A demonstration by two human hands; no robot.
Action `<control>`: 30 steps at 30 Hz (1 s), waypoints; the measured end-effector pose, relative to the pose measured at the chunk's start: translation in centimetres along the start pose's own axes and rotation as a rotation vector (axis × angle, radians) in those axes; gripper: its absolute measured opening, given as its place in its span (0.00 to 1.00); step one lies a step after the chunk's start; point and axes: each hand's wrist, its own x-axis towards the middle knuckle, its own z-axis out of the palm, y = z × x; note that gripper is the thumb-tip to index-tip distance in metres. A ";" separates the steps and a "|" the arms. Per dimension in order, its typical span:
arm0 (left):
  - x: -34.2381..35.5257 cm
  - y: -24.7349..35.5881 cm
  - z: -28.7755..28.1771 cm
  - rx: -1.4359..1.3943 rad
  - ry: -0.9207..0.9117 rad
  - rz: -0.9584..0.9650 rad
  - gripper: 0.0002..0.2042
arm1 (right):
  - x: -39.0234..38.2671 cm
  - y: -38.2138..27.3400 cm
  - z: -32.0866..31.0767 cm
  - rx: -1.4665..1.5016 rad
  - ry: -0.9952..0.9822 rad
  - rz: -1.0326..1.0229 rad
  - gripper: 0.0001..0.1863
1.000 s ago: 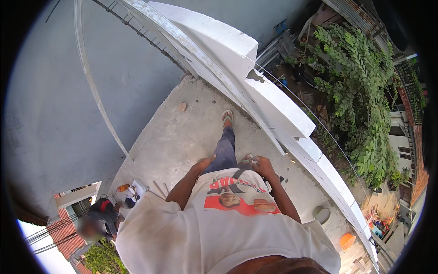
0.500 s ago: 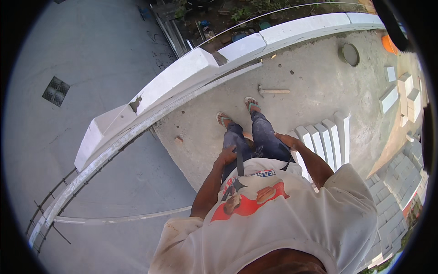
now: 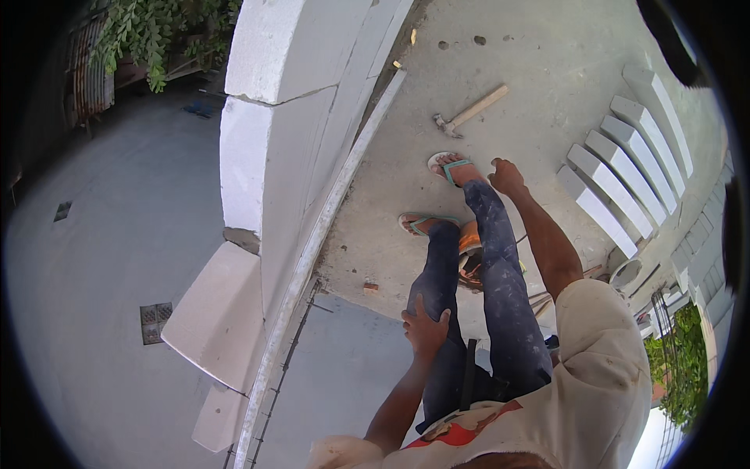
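My left hand (image 3: 426, 327) lies on my left thigh, near the knee, with the thumb spread from the fingers. It holds nothing. In front of my right leg hangs my right hand (image 3: 506, 177), its fingers loosely bent and apart, with nothing seen in them. A claw hammer (image 3: 471, 112) with a wooden handle and grey head lies on the concrete floor (image 3: 375, 211), just beyond my right foot and apart from my hand. Both feet, in sandals, stand on the floor beside a low curved wall of white blocks (image 3: 301, 148).
Several long white blocks (image 3: 621, 184) lie in a row at the right. Between my legs shows an orange bucket (image 3: 469, 238), partly hidden. A small brick piece (image 3: 370, 288) sits near the slab edge. Left of the wall is a lower grey surface (image 3: 101, 250). Rebar (image 3: 285, 356) sticks out along the wall base.
My view has turned and come closer to the floor and hammer. The right hand has left my thigh and reaches forward; the left hand has slid down its thigh toward the knee.
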 end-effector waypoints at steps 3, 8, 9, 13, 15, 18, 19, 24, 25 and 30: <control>2.1 -0.3 0.5 0.013 0.060 -0.014 0.44 | 11.6 -1.4 1.6 -0.260 0.159 -0.245 0.28; 3.1 -0.5 1.0 0.006 0.107 -0.014 0.41 | 23.1 -0.8 3.5 -0.704 0.316 -0.390 0.42; 3.1 -0.6 1.0 -0.002 0.124 -0.010 0.41 | 23.8 0.1 4.1 -0.715 0.354 -0.395 0.40; 3.0 -1.0 0.8 -0.030 0.183 0.027 0.40 | 23.3 2.4 6.2 -0.793 0.347 -0.437 0.29; 2.6 -1.3 0.6 -0.043 0.182 0.027 0.40 | 19.8 3.4 7.3 -0.567 0.197 -0.345 0.28; 2.4 -1.7 0.3 -0.065 0.155 0.022 0.40 | 12.8 3.1 8.5 -0.283 0.117 -0.124 0.26; 2.5 -2.0 0.3 -0.062 0.137 0.022 0.40 | 10.4 3.0 8.6 -0.199 0.099 -0.075 0.26; 1.9 -4.9 0.0 -0.158 0.083 0.153 0.41 | -0.7 2.5 4.7 0.497 -0.221 0.246 0.24; 1.7 -5.9 -0.2 -0.189 0.095 0.205 0.40 | -3.7 2.7 3.8 0.592 -0.204 0.237 0.21; -1.3 -11.9 -2.0 -0.432 0.053 0.371 0.33 | -17.5 1.6 -2.6 0.103 -0.096 -0.087 0.21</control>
